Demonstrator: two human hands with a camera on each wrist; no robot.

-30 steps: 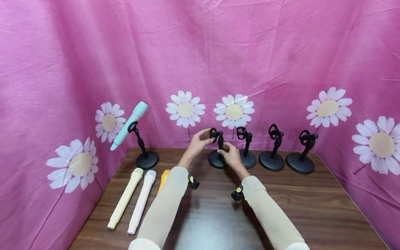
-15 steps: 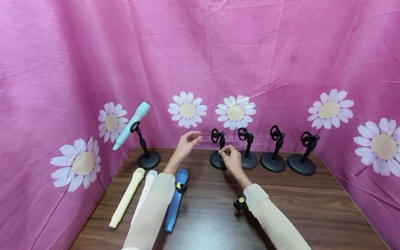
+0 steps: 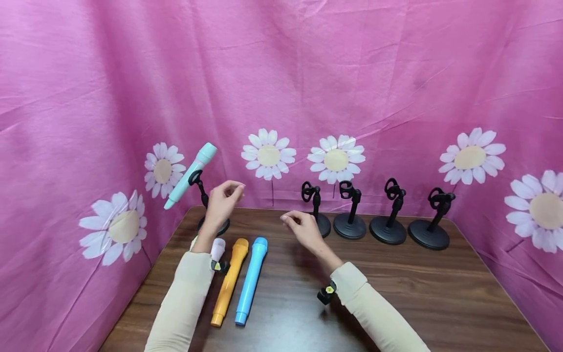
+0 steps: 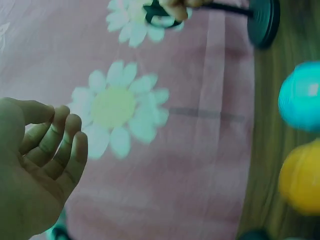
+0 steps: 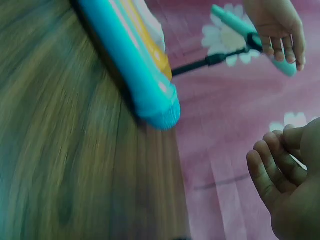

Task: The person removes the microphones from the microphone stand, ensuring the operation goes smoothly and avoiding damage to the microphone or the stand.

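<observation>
My left hand, empty with fingers loosely bent, is raised beside the black desk stand that carries a tilted mint-green microphone. My right hand hovers above the table just left of another black microphone stand, part of whose post it covers. Its fingers are relaxed, with nothing between them in the right wrist view. Below the hands lie an orange microphone and a blue microphone. A white microphone is mostly hidden by the left forearm, which also covers nearly all of a pale yellow one.
Further right, more black stands with bare ring clips, including a stand and the rightmost stand, line the back of the wooden table. A pink curtain printed with daisies hangs right behind and around the sides.
Both hands have left the leftmost bare stand. The left hand has swung left toward the mint-green microphone; the right has drawn back leftward. The orange and blue microphones are now uncovered.
</observation>
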